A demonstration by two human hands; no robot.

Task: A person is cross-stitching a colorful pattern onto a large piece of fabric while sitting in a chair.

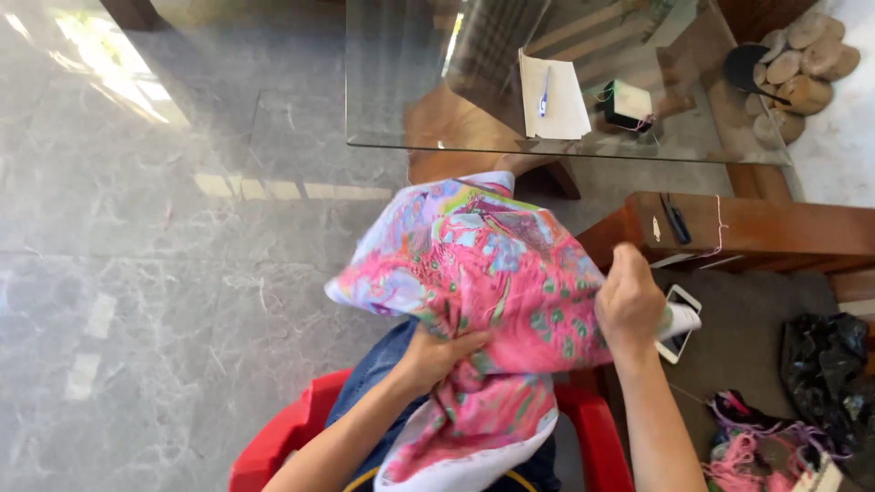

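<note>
Head view, looking down on a seated person in a red plastic chair [292, 428].

Item 1: pink patterned cloth [483, 282], with green, blue and yellow figures and a white edge, centre of view, draped from above the lap down to 6 o'clock.

Item 2: left hand [437, 357], at 7 o'clock of the cloth, fingers closed on a fold of its lower edge.

Item 3: right hand [629, 305], at 3 o'clock of the cloth, clenched into a fist on the cloth's right margin; whether anything else sits between the fingers cannot be told.

Item 4: glass table [392, 91], at 12 o'clock, carrying white paper [556, 105] with a blue pen [544, 94] lying on it, and a small dark box [627, 105] just beside the paper at its 3 o'clock.

Item 5: white phone [679, 323], partly hidden behind the right hand.

Item 6: black plastic bag [825, 360], at 4 o'clock.

Item 7: tangle of pink and purple thread [743, 446], at 5 o'clock.

Item 8: grey marble floor [164, 228], from 8 to 11 o'clock.
</note>
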